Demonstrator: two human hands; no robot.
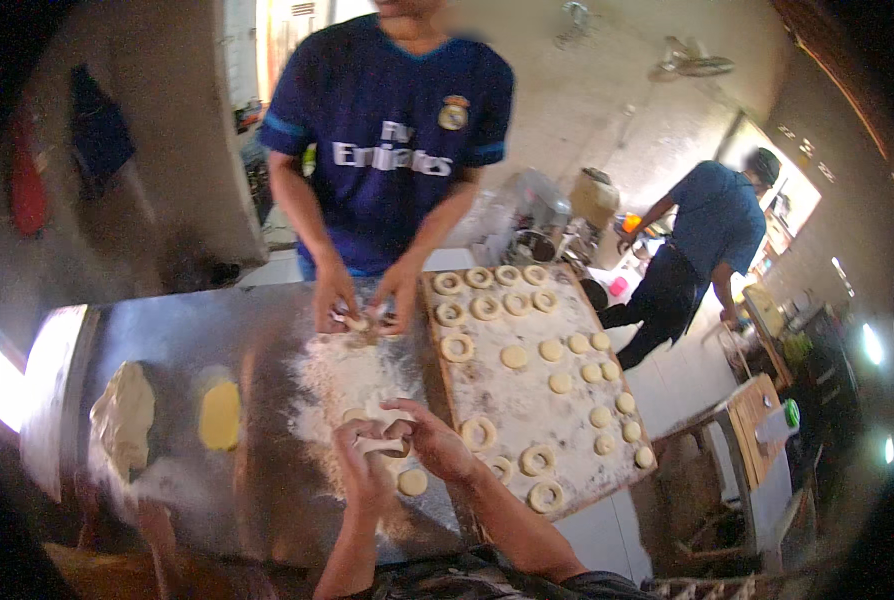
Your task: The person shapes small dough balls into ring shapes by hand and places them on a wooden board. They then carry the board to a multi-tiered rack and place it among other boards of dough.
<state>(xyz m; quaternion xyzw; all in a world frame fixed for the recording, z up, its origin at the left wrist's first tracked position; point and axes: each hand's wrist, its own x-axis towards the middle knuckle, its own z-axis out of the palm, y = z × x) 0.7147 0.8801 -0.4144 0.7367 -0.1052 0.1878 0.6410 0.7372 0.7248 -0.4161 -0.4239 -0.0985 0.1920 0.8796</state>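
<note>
Over the floured part of the metal table, my left hand (364,472) and my right hand (441,445) are closed together around a pale dough ring (380,446). Fingers of both hands curl into it and hide part of it. Just below my hands lies a round dough piece (413,483), and another dough piece (354,414) sits in the flour (319,385) beyond them. Right of my right hand, a floured wooden board (512,400) carries several dough rings (478,432) and several small dough discs (514,356).
Across the table (279,480), a person's hands (365,305) work a small piece of dough. A big dough lump (124,415) and a yellow slab (219,415) lie at the left. Another person (712,235) stands back right, near a wooden stand (752,425) holding a bottle (777,424).
</note>
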